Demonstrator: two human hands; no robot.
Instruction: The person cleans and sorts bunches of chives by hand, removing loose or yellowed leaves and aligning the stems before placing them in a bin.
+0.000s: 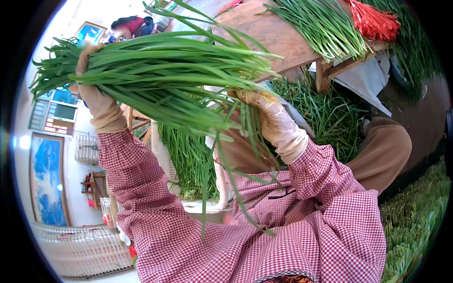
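A large bunch of garlic chives point(174, 61) is held up sideways in front of me, leafy tips to the left and pale cut ends to the right. My left hand point(96, 101), in a pale glove, is wrapped round the leafy part. Just below the cut ends, my right hand point(273, 115), its glove stained yellowish at the fingers, is closed on some loose chive leaves. Several of these strands hang down from it over my checked smock point(226, 245). My right fingertips are partly hidden by the leaves.
A wooden table point(255, 26) at the upper right bears another pile of chives point(321, 30) and red strips point(375, 21). Loose leaves point(325, 118) lie under it. A white crate point(200, 206) with chives stands left of my legs. More chives point(420, 217) are stacked at right. A person point(137, 26) is far back.
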